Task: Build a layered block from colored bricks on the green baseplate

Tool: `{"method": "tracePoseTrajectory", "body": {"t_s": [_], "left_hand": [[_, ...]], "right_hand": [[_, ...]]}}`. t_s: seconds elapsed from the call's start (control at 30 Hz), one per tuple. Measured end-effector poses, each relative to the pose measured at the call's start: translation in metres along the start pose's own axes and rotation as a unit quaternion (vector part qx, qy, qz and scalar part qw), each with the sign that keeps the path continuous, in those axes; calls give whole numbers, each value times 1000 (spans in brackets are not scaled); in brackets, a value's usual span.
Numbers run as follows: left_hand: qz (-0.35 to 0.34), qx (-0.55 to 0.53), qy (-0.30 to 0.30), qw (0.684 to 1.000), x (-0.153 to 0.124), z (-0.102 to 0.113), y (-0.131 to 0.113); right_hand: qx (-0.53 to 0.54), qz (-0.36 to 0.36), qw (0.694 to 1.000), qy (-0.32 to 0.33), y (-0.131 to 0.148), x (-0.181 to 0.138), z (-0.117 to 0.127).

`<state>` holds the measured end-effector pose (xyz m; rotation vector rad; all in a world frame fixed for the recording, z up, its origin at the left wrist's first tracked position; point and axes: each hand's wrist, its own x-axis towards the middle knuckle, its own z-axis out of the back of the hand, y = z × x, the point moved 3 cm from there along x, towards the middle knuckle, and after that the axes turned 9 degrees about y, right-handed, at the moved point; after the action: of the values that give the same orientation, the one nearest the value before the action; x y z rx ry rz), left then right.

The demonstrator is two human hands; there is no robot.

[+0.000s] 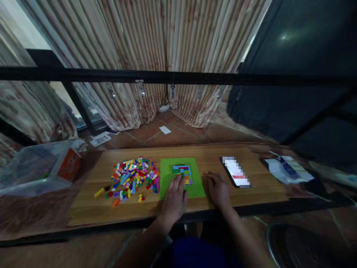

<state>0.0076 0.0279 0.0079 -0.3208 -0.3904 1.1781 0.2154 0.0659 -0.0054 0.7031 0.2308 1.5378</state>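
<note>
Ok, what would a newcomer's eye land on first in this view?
Probably the heap of bright bricks on the left part of the table. Next would be the green baseplate just right of it, with the left hand at the near side of a small build. The phone, screen lit, lies beyond the right hand.

head view | from wearer's head | faces forward and down | tabletop near, curtains beyond

L hand over grn baseplate, R hand nr phone.
</note>
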Motion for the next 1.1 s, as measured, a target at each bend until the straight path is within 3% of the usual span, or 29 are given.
{"method": "tracePoseTrajectory", "body": {"t_s": [0.73, 0.93, 1.1], "left_hand": [[-7, -26, -20, 999, 0, 0, 1], [-50, -39, -66, 996, -11, 14, -9], [-56, -28, -143, 988, -44, 28, 0]], "right_hand": [[-2, 8, 1000, -8, -2, 0, 0], [-18, 37, 999, -7, -10, -1, -1], [-43, 26, 999, 2, -17, -1, -3]]}}
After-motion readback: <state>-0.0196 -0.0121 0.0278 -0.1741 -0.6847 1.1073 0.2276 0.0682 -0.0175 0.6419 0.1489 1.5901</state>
